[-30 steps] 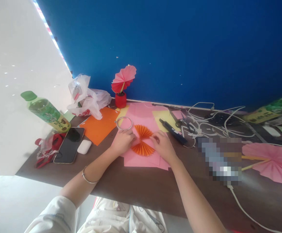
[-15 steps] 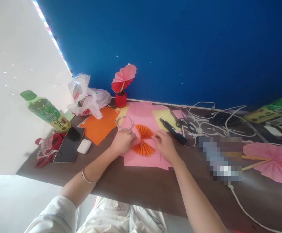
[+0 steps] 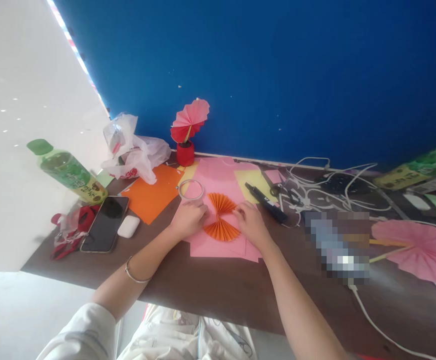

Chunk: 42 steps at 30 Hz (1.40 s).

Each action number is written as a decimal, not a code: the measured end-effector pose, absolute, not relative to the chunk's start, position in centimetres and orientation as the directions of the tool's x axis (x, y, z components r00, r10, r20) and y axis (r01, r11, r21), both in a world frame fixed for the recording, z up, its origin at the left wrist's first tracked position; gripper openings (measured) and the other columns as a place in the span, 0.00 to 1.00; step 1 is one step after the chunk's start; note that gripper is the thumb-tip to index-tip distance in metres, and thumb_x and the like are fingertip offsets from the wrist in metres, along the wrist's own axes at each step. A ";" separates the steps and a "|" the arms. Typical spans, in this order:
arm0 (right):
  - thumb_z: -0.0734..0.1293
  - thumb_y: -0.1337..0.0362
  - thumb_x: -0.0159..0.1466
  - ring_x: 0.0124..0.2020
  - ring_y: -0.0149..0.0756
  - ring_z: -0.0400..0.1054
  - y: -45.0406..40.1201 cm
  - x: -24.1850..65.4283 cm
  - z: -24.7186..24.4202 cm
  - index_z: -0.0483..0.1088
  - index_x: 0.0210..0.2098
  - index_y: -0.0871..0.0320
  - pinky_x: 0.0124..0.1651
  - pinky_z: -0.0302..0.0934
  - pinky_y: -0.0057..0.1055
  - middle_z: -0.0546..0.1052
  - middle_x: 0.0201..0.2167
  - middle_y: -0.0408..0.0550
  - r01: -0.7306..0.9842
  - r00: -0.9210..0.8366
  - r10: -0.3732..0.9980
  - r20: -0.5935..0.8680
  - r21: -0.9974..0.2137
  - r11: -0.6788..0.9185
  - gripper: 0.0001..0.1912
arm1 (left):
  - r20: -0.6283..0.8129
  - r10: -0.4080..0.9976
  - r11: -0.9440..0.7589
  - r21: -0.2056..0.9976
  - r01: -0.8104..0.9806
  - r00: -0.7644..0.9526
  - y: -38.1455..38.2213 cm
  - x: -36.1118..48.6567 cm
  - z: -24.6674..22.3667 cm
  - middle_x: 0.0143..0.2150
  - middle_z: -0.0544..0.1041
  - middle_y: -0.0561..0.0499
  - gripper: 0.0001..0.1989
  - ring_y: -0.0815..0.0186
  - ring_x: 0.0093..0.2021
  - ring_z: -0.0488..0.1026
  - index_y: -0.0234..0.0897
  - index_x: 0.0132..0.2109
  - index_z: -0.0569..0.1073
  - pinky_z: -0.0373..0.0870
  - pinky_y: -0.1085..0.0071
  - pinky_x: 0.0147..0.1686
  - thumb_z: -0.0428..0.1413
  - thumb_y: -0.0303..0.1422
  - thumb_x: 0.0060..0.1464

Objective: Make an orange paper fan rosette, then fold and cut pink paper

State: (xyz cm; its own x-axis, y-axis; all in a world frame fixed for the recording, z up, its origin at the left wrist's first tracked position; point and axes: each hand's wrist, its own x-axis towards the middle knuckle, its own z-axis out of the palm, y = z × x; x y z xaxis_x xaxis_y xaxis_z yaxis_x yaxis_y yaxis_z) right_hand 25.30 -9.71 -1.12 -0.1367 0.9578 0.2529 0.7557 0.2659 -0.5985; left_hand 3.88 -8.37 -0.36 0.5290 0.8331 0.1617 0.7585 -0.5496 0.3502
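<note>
An orange pleated paper fan (image 3: 222,231), pinched at its middle and spread into two half-rounds like a bow, rests over pink paper (image 3: 213,172). My left hand (image 3: 189,220) is closed at its left side, the fingertips curled at the pleats near the middle. On the opposite side my right hand (image 3: 251,222) has thumb and fingers pinched at the right edge of the upper half. The exact grip of the fingertips is partly hidden. Just beyond my left hand lies a ring-shaped roll of tape (image 3: 191,198).
To the left are orange paper (image 3: 152,192), a phone (image 3: 105,225), a white case (image 3: 128,226), a green bottle (image 3: 69,172) and a plastic bag (image 3: 138,155). A red pot (image 3: 185,153) holds a paper flower. At right lie a black pen-like tool (image 3: 266,201), cables and a pink fan (image 3: 424,250).
The view has shifted very slightly. Both hands stay at the sides of the orange fan, and its two halves look the same.
</note>
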 end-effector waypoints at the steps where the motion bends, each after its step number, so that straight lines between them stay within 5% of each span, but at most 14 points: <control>1: 0.58 0.66 0.59 0.29 0.35 0.60 -9.7 25.3 -1.1 0.57 0.23 0.56 0.35 0.55 0.33 0.64 0.26 0.44 0.749 -0.135 0.956 0.261 -0.604 0.271 0.08 | 0.164 0.843 -0.527 0.443 0.725 0.513 -8.3 3.9 -0.4 0.31 0.73 0.48 0.07 0.64 0.32 0.70 0.34 0.29 0.71 0.62 0.69 0.31 0.49 0.25 0.49; 5: 0.59 0.63 0.60 0.30 0.34 0.61 -10.0 25.2 -0.6 0.62 0.26 0.56 0.35 0.56 0.32 0.66 0.28 0.45 0.679 -0.114 0.940 0.322 -0.665 0.311 0.07 | 0.155 0.899 -0.342 0.833 0.435 0.410 -8.1 4.2 -0.8 0.30 0.74 0.50 0.03 0.68 0.30 0.70 0.34 0.30 0.69 0.65 0.72 0.32 0.51 0.28 0.49; 8: 0.60 0.61 0.60 0.30 0.34 0.61 -10.2 24.6 -0.1 0.62 0.26 0.56 0.35 0.57 0.31 0.67 0.27 0.45 0.625 -0.081 0.937 0.340 -0.715 0.314 0.08 | 0.142 0.930 -0.219 0.955 0.200 0.340 -8.0 4.6 -0.9 0.30 0.73 0.50 0.05 0.69 0.30 0.70 0.33 0.30 0.69 0.67 0.71 0.33 0.51 0.30 0.50; 14: 0.59 0.60 0.61 0.30 0.34 0.63 -11.0 22.7 0.3 0.63 0.28 0.57 0.34 0.58 0.31 0.69 0.28 0.45 0.522 -0.083 0.960 0.267 -0.809 0.270 0.09 | 0.180 0.917 -0.242 0.960 0.138 0.357 -8.5 5.1 -0.5 0.42 0.74 0.44 0.09 0.63 0.41 0.71 0.33 0.26 0.72 0.68 0.68 0.39 0.54 0.34 0.49; 22: 0.60 0.59 0.61 0.30 0.34 0.64 -11.0 21.7 -0.1 0.63 0.28 0.56 0.35 0.59 0.31 0.70 0.28 0.45 0.431 -0.068 0.963 0.260 -0.863 0.264 0.09 | 0.147 0.823 -0.288 0.941 0.180 0.549 -8.9 5.5 -0.4 0.28 0.76 0.50 0.12 0.68 0.30 0.71 0.34 0.26 0.74 0.67 0.72 0.33 0.52 0.35 0.52; 29: 0.59 0.57 0.61 0.30 0.35 0.65 -10.8 21.7 -0.2 0.64 0.29 0.57 0.36 0.60 0.32 0.70 0.28 0.46 0.420 -0.029 0.965 0.260 -0.873 0.248 0.10 | 0.066 0.845 -0.163 0.977 0.140 0.530 -8.8 5.5 -0.4 0.29 0.77 0.50 0.09 0.67 0.31 0.72 0.34 0.28 0.75 0.68 0.71 0.35 0.55 0.35 0.49; 32: 0.58 0.59 0.62 0.32 0.36 0.65 -10.6 22.2 0.0 0.65 0.30 0.57 0.37 0.61 0.33 0.71 0.30 0.47 0.503 -0.060 0.950 0.306 -0.813 0.294 0.10 | 0.063 0.862 -0.142 0.983 0.119 0.503 -8.7 5.6 -0.7 0.32 0.77 0.49 0.07 0.66 0.34 0.73 0.35 0.31 0.75 0.69 0.70 0.39 0.59 0.34 0.45; 36: 0.57 0.63 0.61 0.41 0.42 0.64 -9.5 25.7 -0.1 0.67 0.34 0.58 0.46 0.58 0.40 0.71 0.36 0.53 0.765 0.050 0.867 0.496 -0.577 0.286 0.09 | 0.061 0.931 -0.102 0.990 0.097 0.360 -8.2 5.5 -1.2 0.33 0.76 0.47 0.09 0.65 0.34 0.73 0.34 0.32 0.74 0.70 0.67 0.39 0.59 0.35 0.45; 42: 0.57 0.68 0.54 0.39 0.48 0.65 -6.5 34.2 -0.6 0.71 0.34 0.65 0.45 0.58 0.44 0.73 0.33 0.61 0.901 0.353 0.807 0.474 -0.404 -0.157 0.13 | 0.118 0.960 -0.128 0.991 0.025 0.256 -7.4 5.5 -1.7 0.29 0.73 0.52 0.14 0.69 0.32 0.73 0.36 0.41 0.68 0.69 0.69 0.39 0.59 0.32 0.46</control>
State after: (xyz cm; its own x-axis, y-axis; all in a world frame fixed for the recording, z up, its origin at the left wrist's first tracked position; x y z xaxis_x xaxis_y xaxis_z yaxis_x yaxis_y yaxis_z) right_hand 34.25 -6.55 -0.62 0.3528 0.8069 0.4739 0.9011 -0.1565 -0.4043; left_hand 5.51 -7.41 -1.67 0.2558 0.9596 0.1176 0.0248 -0.1281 0.9915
